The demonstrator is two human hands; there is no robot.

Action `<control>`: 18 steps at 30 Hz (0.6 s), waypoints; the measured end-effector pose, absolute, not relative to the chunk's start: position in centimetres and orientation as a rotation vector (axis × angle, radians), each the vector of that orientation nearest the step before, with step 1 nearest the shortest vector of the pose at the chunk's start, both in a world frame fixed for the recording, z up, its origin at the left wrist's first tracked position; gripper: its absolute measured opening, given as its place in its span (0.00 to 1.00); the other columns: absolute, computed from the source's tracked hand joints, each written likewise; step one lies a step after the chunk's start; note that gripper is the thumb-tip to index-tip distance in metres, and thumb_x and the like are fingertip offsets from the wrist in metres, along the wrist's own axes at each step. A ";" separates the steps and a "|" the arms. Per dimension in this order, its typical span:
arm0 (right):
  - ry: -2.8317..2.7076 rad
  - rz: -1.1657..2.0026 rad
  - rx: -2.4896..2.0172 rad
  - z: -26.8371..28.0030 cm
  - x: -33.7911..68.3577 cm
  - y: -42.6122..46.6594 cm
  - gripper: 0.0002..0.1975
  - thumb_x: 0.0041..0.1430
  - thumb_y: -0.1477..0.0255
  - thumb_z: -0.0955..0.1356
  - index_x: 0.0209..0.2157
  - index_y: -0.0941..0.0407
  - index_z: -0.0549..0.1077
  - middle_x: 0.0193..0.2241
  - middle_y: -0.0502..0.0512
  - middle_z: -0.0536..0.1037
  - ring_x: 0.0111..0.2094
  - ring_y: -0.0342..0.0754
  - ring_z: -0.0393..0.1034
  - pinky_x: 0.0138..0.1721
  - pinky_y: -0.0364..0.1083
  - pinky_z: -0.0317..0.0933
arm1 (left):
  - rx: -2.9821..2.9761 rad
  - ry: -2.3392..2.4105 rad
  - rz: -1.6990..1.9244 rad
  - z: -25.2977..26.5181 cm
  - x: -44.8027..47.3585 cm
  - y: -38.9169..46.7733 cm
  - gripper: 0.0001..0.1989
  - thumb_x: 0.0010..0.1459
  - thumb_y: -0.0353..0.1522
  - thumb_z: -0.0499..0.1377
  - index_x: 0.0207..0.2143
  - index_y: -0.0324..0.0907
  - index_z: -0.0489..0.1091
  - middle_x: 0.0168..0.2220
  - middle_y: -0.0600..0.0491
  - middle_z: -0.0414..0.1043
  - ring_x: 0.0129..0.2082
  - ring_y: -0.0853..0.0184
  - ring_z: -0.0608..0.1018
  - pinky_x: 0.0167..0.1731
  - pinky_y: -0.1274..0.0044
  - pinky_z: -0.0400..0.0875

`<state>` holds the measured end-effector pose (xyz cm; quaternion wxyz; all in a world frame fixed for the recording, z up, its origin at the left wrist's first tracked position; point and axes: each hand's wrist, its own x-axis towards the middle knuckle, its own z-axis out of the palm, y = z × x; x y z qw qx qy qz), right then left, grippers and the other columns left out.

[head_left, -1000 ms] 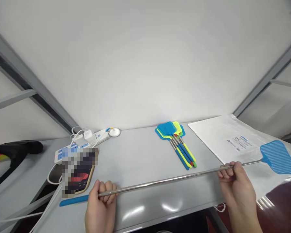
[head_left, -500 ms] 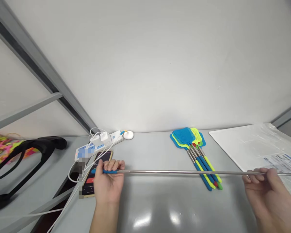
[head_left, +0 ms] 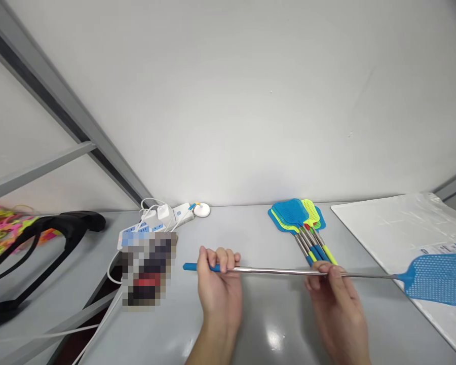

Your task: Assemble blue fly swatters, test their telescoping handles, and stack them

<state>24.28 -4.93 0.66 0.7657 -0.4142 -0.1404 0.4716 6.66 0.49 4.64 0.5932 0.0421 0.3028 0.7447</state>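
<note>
A telescopic fly swatter [head_left: 277, 271] with a blue handle, a metal rod and a blue mesh head lies level across both my hands. My left hand [head_left: 221, 289] is closed around the blue handle and the start of the rod. Farther along, my right hand [head_left: 338, 304] grips the thin rod between thumb and fingers. The mesh head sticks out on the right, over a white plastic package [head_left: 399, 223]. Behind my right hand lies a pile of blue, yellow and green fly swatters [head_left: 294, 215], their handle ends partly hidden by the hand.
At the left back are a white power strip [head_left: 182, 214] with plugs and cables, and a round white object [head_left: 202, 210]. A blurred-out phone-like shape [head_left: 150, 268] lies before them. Farther left are a black frame-like object [head_left: 61, 243] and colourful stringy things [head_left: 7, 230].
My hands have come closer together, the right moving left and the left moving right. The swatter has shortened and shifted, so its blue head now shows at the right.
</note>
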 end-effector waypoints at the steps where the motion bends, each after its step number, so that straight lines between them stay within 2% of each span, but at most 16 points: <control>1: -0.325 1.041 -0.899 0.6 23.9 -4.9 0.08 0.58 0.64 0.71 0.31 0.53 0.74 0.35 0.49 0.68 0.28 0.40 0.60 0.30 0.43 0.61 | 0.088 0.709 1.709 4.5 7.3 0.2 0.20 0.65 0.38 0.53 0.22 0.43 0.53 0.17 0.62 0.49 0.18 0.73 0.58 0.28 0.76 0.66; 4: -0.377 1.113 -0.913 0.5 24.7 -4.4 0.09 0.57 0.63 0.71 0.32 0.53 0.75 0.34 0.49 0.69 0.28 0.40 0.60 0.30 0.43 0.62 | 0.080 0.700 1.641 4.4 7.8 -0.7 0.19 0.65 0.39 0.54 0.22 0.43 0.55 0.18 0.60 0.51 0.20 0.71 0.61 0.30 0.74 0.68; 6: -0.410 1.177 -0.935 0.6 26.3 -3.9 0.11 0.55 0.61 0.72 0.36 0.53 0.77 0.33 0.50 0.70 0.29 0.41 0.61 0.31 0.43 0.63 | 0.061 0.667 1.555 4.2 7.2 -1.0 0.18 0.65 0.38 0.55 0.22 0.43 0.56 0.19 0.60 0.52 0.22 0.70 0.64 0.34 0.72 0.70; 9: -0.419 1.210 -0.906 1.1 28.8 -3.4 0.22 0.53 0.54 0.72 0.44 0.52 0.77 0.35 0.53 0.72 0.35 0.46 0.66 0.33 0.45 0.66 | -0.077 0.622 1.461 3.3 5.6 -1.4 0.18 0.66 0.34 0.53 0.22 0.42 0.56 0.20 0.61 0.51 0.21 0.73 0.64 0.40 0.70 0.71; 11: -0.353 1.184 -0.870 1.6 30.0 -3.4 0.25 0.53 0.49 0.69 0.46 0.51 0.76 0.37 0.54 0.73 0.37 0.48 0.68 0.34 0.48 0.67 | -0.176 0.608 1.462 2.6 4.5 -1.7 0.18 0.67 0.31 0.51 0.22 0.42 0.55 0.20 0.62 0.51 0.20 0.75 0.62 0.42 0.70 0.72; 13: -0.271 1.140 -0.862 1.9 30.5 -3.4 0.23 0.56 0.49 0.66 0.45 0.49 0.76 0.36 0.53 0.74 0.36 0.48 0.69 0.36 0.50 0.68 | -0.216 0.590 1.463 1.9 3.6 -2.2 0.18 0.67 0.29 0.49 0.22 0.42 0.54 0.20 0.62 0.51 0.19 0.76 0.63 0.44 0.68 0.72; 16: -0.259 1.062 -0.854 2.2 30.4 -3.6 0.18 0.60 0.54 0.65 0.46 0.49 0.76 0.35 0.53 0.74 0.39 0.48 0.69 0.40 0.51 0.67 | -0.226 0.563 1.455 1.7 2.8 -2.8 0.18 0.67 0.29 0.49 0.22 0.43 0.52 0.20 0.62 0.51 0.19 0.76 0.64 0.44 0.68 0.72; 18: -0.314 1.030 -0.830 2.4 30.4 -3.7 0.19 0.62 0.55 0.63 0.47 0.50 0.76 0.35 0.54 0.75 0.40 0.49 0.69 0.43 0.51 0.66 | -0.239 0.546 1.486 1.9 2.1 -3.0 0.18 0.67 0.28 0.48 0.22 0.43 0.52 0.18 0.63 0.49 0.18 0.76 0.63 0.42 0.70 0.73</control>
